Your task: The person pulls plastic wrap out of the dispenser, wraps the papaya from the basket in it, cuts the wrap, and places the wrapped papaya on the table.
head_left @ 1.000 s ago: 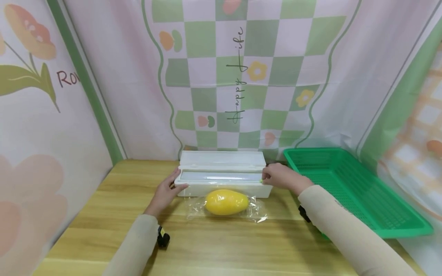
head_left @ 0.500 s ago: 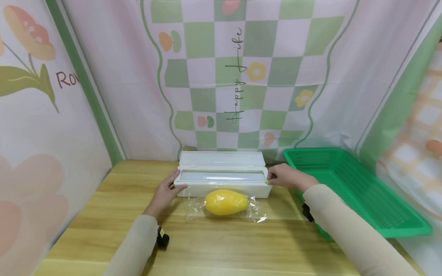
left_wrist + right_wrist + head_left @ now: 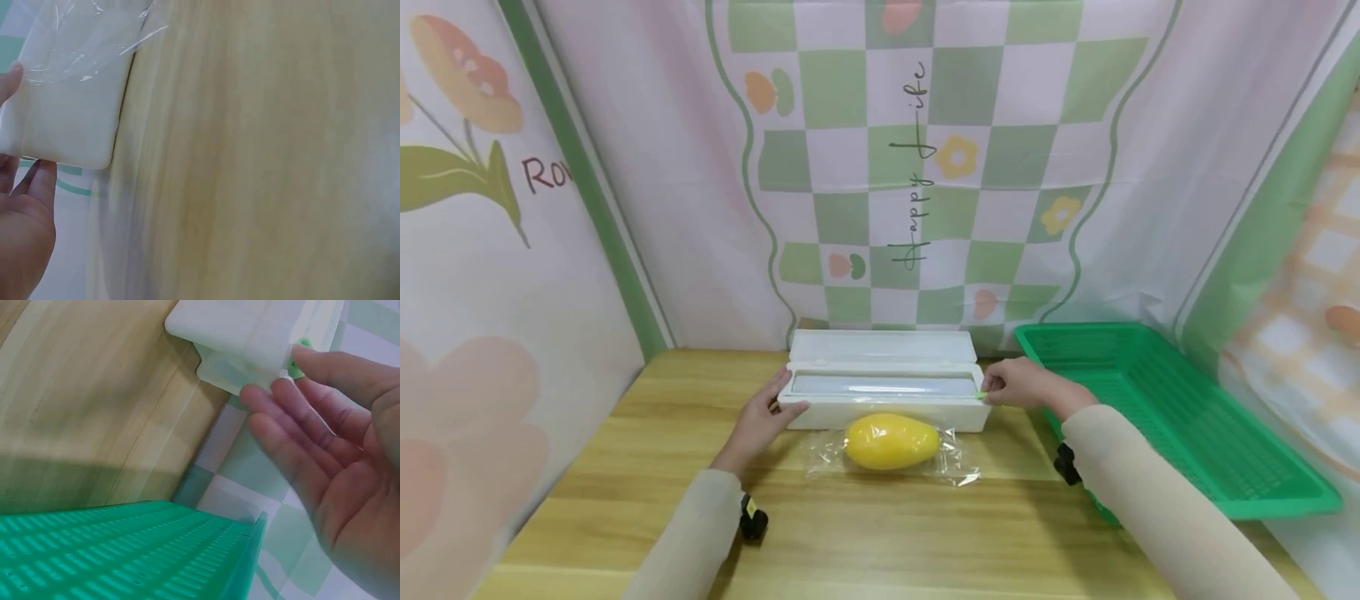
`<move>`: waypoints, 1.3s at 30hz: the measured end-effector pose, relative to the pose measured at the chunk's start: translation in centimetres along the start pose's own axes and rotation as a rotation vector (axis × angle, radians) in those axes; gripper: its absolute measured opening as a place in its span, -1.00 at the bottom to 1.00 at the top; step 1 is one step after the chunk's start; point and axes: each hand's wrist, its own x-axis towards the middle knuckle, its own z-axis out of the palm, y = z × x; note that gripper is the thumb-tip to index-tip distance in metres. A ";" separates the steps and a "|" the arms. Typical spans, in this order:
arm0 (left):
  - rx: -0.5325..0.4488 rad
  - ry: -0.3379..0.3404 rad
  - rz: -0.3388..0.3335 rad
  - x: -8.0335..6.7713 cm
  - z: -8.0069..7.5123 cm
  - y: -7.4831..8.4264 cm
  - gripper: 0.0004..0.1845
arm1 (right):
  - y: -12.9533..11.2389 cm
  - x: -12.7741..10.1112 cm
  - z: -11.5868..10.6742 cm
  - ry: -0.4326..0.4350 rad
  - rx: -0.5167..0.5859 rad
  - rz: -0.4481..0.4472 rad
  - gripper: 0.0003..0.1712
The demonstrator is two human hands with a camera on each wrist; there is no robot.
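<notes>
Dispenser box: we recorded a white cling-film dispenser box [image 3: 883, 392] at the back of the wooden surface [image 3: 880, 525], its lid open and standing up behind it, the film roll showing inside.
Left hand: our left hand [image 3: 758, 419] lay against the left end of the box, thumb on the front corner; in the left wrist view the fingers [image 3: 39, 181] were straight beside the box's end [image 3: 69, 106]. Grip: relaxed and flat, clasping nothing.
Right hand: our right hand [image 3: 1022, 385] met the right end of the box. In the right wrist view the thumb [image 3: 337, 365] touched a small green tab [image 3: 299, 359] at the box's corner, the other fingers extended loosely below it. Grip: we could not tell whether the tab was pinched or only touched.
Yellow fruit: a yellow mango-shaped fruit [image 3: 891, 442] lay just in front of the box, on a sheet of clear film [image 3: 958, 462] spread on the surface.
Basket: a green plastic basket [image 3: 1180, 417] sat to the right, near the box.
Backdrop: printed cloth [image 3: 925, 167] with green checks and flowers hung behind.
</notes>
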 end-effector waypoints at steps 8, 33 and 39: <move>-0.006 -0.073 -0.041 -0.1 -0.7 0.6 -0.08 | -1.8 -0.7 0.0 0.090 -0.085 -0.074 -0.67; 0.351 -0.049 0.345 -2.4 4.5 6.0 -0.59 | -6.7 -0.7 9.6 0.228 0.062 -0.189 -0.18; 0.583 -0.190 0.397 -3.1 7.5 6.3 -0.13 | -6.7 -0.3 10.8 0.263 0.117 -0.191 -0.18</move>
